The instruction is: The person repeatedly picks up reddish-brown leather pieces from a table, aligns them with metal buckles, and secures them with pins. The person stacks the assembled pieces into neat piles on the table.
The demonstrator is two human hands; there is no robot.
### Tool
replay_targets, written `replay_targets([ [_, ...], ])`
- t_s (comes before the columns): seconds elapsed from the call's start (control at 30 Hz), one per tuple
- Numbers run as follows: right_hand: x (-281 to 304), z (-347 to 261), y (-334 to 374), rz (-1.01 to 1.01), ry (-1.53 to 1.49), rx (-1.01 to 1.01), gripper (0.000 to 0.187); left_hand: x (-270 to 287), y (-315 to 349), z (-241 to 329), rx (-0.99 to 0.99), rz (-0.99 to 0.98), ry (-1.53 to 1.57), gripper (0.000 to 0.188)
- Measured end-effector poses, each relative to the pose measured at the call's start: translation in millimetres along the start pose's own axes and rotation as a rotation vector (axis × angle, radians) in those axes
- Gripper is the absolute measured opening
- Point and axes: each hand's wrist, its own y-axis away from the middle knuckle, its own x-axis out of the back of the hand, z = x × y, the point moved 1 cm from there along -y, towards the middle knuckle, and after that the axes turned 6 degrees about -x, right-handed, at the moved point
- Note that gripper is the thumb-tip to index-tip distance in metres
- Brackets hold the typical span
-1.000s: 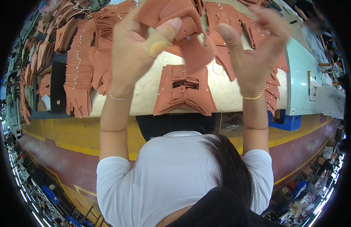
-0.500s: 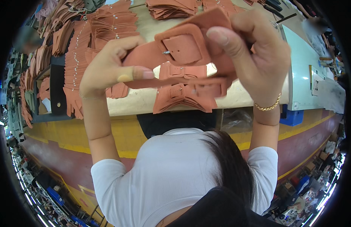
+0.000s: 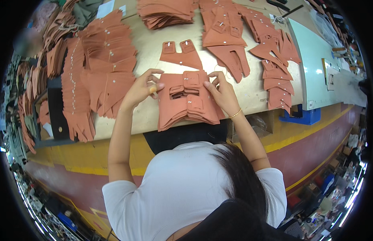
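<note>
An orange suede-like piece with covered buckles (image 3: 191, 80) lies on top of a stack of matching pieces (image 3: 188, 114) at the table's front edge. My left hand (image 3: 145, 89) is at the piece's left edge, thumb on top, with a yellowish band on one finger. At the right edge my right hand (image 3: 223, 93) has its thumb on the piece and its index finger raised apart. Fingers beneath the edges are partly hidden. Just beyond the stack lies a single two-buckle piece (image 3: 179, 56).
Piles of orange cut pieces (image 3: 106, 68) cover the left of the table, beside a black box (image 3: 56, 108). More stacks stand at the back (image 3: 165, 12) and right (image 3: 276, 84). A pale green board (image 3: 315, 68) borders the right, above a blue bin (image 3: 301, 115).
Both hands have come down and away from the camera, bringing the buckled piece from mid-air onto the stack. The head view has shifted, showing more of the table.
</note>
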Motion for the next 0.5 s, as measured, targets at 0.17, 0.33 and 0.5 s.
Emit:
replay_targets([
  [0.17,47,20,-58,0.269,0.043,0.228,0.027,18,-22,23,-0.279,0.223,-0.163,0.044],
  [0.33,91,36,-151,0.471,0.205,0.256,0.025,-19,-105,72,-0.583,0.025,-0.465,0.039],
  [0.5,107,47,-225,0.538,0.337,0.245,0.03,-76,-208,93,-0.599,0.083,-0.765,0.054],
])
